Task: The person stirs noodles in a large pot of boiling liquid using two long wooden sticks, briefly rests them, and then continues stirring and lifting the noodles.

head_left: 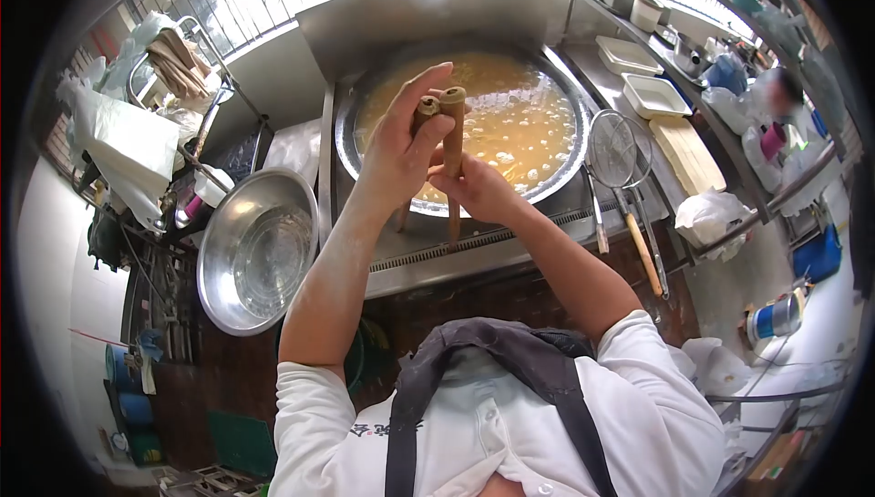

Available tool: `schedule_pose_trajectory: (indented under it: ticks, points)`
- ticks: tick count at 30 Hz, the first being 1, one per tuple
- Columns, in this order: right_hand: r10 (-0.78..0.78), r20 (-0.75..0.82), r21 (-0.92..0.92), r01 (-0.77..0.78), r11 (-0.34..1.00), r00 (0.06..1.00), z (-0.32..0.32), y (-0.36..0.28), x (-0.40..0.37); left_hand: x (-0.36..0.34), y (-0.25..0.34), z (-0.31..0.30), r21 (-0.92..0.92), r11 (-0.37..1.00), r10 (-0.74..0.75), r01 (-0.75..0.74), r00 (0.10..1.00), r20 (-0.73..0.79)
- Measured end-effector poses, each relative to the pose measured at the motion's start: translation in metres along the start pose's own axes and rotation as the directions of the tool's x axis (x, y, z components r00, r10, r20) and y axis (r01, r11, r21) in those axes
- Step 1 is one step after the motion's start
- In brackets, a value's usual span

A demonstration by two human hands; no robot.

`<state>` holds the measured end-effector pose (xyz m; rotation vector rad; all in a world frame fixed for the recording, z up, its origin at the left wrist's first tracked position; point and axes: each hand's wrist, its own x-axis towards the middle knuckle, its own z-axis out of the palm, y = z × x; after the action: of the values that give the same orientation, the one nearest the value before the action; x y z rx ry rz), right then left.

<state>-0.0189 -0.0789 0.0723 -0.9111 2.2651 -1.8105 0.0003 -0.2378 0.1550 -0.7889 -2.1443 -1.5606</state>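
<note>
Two brown wooden poles [452,123] with hollow round ends stand close together in front of me, upper ends towards the camera. My left hand [398,137] is around their upper part, thumb against them and index finger stretched along the far side. Lower down, my right hand [478,185] has its fingers closed on the right-hand pole. The lower ends of the poles point to the front edge of the stove. Behind both hands is a big round wok [580,146] of bubbling yellow-brown liquid [510,96] with pale foam.
Left of the stove sits a large steel bowl [214,260]. Wire-mesh strainers [612,146] with long handles lie to the right of the wok. Further right are white trays [654,96], a pale wooden board [685,152] and a white plastic bag [713,214]. A metal splash panel [419,9] rises behind.
</note>
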Motion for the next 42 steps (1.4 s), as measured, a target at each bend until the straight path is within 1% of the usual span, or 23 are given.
schedule_pose_trajectory:
  ticks: [2, 5, 8, 9, 11, 12, 14, 15, 17, 18, 19, 20, 23, 26, 29, 32, 33, 36, 38, 39, 41, 42]
  points:
    - [-0.03, -0.003, -0.046, 0.03, 0.998, 1.0, -0.01, 0.002, 0.003, 0.011, -0.001, 0.004, 0.071, 0.997, 0.037, -0.038, 0.999, 0.02]
    - [-0.058, 0.024, 0.055, 0.057, 0.997, 0.998, -0.016, 0.004, 0.012, 0.036, 0.0, 0.009, -0.187, 0.97, 0.132, -0.156, 0.982, -0.134]
    - [0.084, 0.07, -0.15, -0.073, 0.986, 0.994, -0.023, 0.004, 0.015, 0.046, 0.006, 0.008, -0.219, 0.959, 0.152, -0.179, 0.979, -0.133]
    - [0.062, 0.063, -0.12, -0.054, 0.991, 0.996, -0.022, 0.017, 0.018, 0.046, 0.004, 0.009, -0.259, 0.951, 0.137, -0.168, 0.982, -0.132]
    - [-0.012, 0.04, -0.067, 0.014, 0.998, 0.999, -0.019, 0.019, 0.017, 0.043, 0.0, 0.011, -0.337, 0.93, 0.108, -0.145, 0.986, -0.125]
    - [-0.044, 0.026, -0.041, 0.045, 0.998, 0.999, -0.016, 0.016, 0.016, 0.042, 0.001, 0.012, -0.375, 0.913, 0.136, -0.163, 0.986, -0.097]
    - [-0.016, -0.003, -0.02, 0.016, 1.0, 1.0, -0.011, 0.001, 0.019, 0.045, 0.008, 0.014, -0.449, 0.871, 0.198, -0.2, 0.979, -0.052]
    - [-0.007, -0.016, -0.012, 0.007, 1.0, 1.0, -0.009, -0.005, 0.023, 0.048, 0.008, 0.01, -0.467, 0.874, 0.162, -0.132, 0.987, 0.025]
    - [0.036, 0.054, 0.12, -0.042, 0.992, 0.998, -0.005, 0.002, 0.031, 0.054, 0.007, -0.005, -0.484, 0.875, 0.087, 0.011, 0.98, 0.18]
    - [0.053, 0.091, 0.184, -0.069, 0.981, 0.994, -0.001, 0.008, 0.037, 0.054, 0.001, -0.01, -0.537, 0.836, 0.046, 0.108, 0.963, 0.264]
    - [-0.006, 0.093, 0.268, -0.019, 0.963, 0.996, 0.008, 0.016, 0.041, 0.054, -0.01, -0.014, -0.578, 0.791, 0.013, 0.202, 0.938, 0.346]
    - [-0.014, 0.068, 0.318, -0.009, 0.948, 0.998, 0.017, 0.025, 0.043, 0.056, -0.018, -0.018, -0.605, 0.74, -0.012, 0.295, 0.905, 0.426]
    - [0.003, 0.026, 0.231, -0.009, 0.973, 1.0, 0.025, 0.027, 0.043, 0.045, -0.012, -0.015, -0.624, 0.755, 0.006, 0.199, 0.95, 0.311]
    - [0.022, 0.08, 0.346, -0.049, 0.937, 0.997, 0.025, 0.028, 0.046, 0.043, -0.011, -0.017, -0.6, 0.781, -0.016, 0.176, 0.965, 0.262]
    - [0.012, 0.132, 0.372, -0.061, 0.926, 0.991, 0.024, 0.027, 0.057, 0.045, -0.008, -0.023, -0.58, 0.777, -0.096, 0.244, 0.957, 0.274]
    - [0.003, 0.174, 0.389, -0.071, 0.918, 0.985, 0.026, 0.028, 0.061, 0.045, -0.013, -0.029, -0.591, 0.771, -0.094, 0.239, 0.959, 0.266]
    - [-0.001, 0.186, 0.394, -0.074, 0.916, 0.982, 0.025, 0.024, 0.061, 0.046, -0.011, -0.029, -0.572, 0.784, -0.122, 0.242, 0.963, 0.241]
    - [0.019, 0.145, 0.331, -0.066, 0.941, 0.989, 0.018, 0.004, 0.059, 0.049, -0.003, -0.026, -0.524, 0.814, -0.197, 0.251, 0.968, 0.156]
    - [0.004, -0.003, 0.254, -0.003, 0.967, 1.0, 0.021, -0.006, 0.059, 0.058, -0.004, -0.027, -0.507, 0.827, -0.237, 0.244, 0.968, 0.079]
    - [-0.002, -0.072, 0.215, 0.017, 0.976, 0.997, 0.024, -0.007, 0.059, 0.06, -0.009, -0.026, -0.535, 0.816, -0.227, 0.219, 0.972, 0.051]
    - [0.043, -0.124, 0.199, -0.017, 0.98, 0.991, 0.032, 0.009, 0.062, 0.056, -0.022, -0.024, -0.594, 0.784, -0.228, 0.183, 0.974, -0.002]
    - [0.064, -0.152, 0.192, -0.034, 0.981, 0.986, 0.036, 0.016, 0.064, 0.054, -0.025, -0.026, -0.596, 0.783, -0.218, 0.18, 0.976, 0.008]
